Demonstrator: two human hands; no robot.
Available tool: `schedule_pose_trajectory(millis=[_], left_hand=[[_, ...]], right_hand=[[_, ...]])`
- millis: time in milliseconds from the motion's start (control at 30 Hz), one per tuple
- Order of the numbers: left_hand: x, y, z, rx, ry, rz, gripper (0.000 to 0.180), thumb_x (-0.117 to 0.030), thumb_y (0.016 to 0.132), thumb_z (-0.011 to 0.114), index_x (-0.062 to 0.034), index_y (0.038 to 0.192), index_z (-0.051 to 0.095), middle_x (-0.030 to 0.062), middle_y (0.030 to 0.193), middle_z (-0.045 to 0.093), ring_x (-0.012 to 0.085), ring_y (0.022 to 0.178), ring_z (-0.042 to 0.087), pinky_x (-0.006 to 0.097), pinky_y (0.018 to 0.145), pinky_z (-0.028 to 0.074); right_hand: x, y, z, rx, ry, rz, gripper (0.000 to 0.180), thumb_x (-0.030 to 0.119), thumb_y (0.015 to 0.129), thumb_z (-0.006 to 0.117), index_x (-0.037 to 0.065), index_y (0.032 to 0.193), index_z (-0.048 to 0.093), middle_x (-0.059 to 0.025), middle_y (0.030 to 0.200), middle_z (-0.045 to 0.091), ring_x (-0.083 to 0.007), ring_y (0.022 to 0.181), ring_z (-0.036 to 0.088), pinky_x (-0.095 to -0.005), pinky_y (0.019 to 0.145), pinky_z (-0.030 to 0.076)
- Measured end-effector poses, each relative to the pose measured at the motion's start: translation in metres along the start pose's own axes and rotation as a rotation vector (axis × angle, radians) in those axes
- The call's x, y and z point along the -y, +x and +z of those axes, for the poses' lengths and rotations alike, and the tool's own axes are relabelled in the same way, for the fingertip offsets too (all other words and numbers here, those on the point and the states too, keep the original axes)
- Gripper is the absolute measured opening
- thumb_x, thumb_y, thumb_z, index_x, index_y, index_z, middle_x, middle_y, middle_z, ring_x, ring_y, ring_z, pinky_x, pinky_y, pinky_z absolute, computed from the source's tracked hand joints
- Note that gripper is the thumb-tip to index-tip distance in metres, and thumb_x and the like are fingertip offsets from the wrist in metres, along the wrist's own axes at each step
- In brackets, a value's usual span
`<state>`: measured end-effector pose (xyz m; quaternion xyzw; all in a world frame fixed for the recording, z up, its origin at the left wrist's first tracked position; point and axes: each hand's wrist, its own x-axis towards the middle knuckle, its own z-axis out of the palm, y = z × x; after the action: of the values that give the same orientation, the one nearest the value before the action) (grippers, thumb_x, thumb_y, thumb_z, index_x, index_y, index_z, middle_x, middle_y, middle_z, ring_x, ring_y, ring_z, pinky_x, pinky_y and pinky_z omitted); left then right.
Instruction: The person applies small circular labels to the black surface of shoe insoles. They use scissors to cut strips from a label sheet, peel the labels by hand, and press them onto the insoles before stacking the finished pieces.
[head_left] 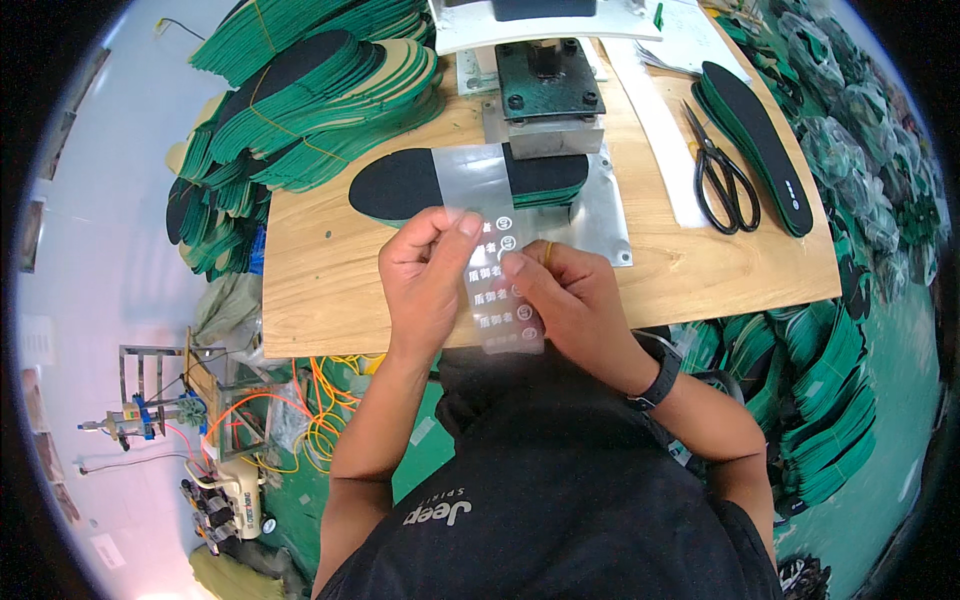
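Observation:
My left hand (428,275) and my right hand (565,295) both pinch a clear film strip (505,285) printed with white label marks, held over the near edge of the wooden table (320,290). The strip runs up across a black insole (400,183) with a green underside, lying under the press head (548,85) on a metal plate (605,215). My right hand wears a ring, and a black watch sits on that wrist.
Piles of green and black insoles (310,100) fill the table's left. Black scissors (722,175), a white strip (660,130) and a few stacked insoles (765,140) lie at the right. More insole bundles (820,390) and orange cables (330,400) sit on the floor.

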<state>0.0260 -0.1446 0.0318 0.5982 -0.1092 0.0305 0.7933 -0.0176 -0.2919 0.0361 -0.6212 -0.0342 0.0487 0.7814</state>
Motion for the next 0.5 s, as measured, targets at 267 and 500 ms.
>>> schedule_pose_trajectory(millis=[267,500], left_hand=[[-0.003,0.035,-0.012,0.036,0.243,-0.166,0.021,-0.017,0.092,0.059,0.0001,0.084,0.066,-0.0008,0.07,0.06,0.0028,0.062,0.049,0.018,0.055,0.038],[-0.007,0.1,-0.057,0.28,0.931,0.338,0.033,-0.024,0.084,0.067,0.0,0.106,0.063,0.009,0.104,0.061,0.0176,0.094,0.057,0.028,0.081,0.045]], right_hand=[[-0.011,0.028,0.002,-0.105,0.235,0.178,0.025,0.019,0.093,0.055,-0.001,0.081,0.063,0.001,0.068,0.059,-0.0041,0.057,0.051,-0.0218,0.049,0.04],[-0.016,0.034,-0.024,-0.202,0.177,0.331,0.021,0.015,0.089,0.058,-0.001,0.077,0.063,-0.0018,0.069,0.059,-0.0074,0.056,0.054,-0.0217,0.049,0.044]])
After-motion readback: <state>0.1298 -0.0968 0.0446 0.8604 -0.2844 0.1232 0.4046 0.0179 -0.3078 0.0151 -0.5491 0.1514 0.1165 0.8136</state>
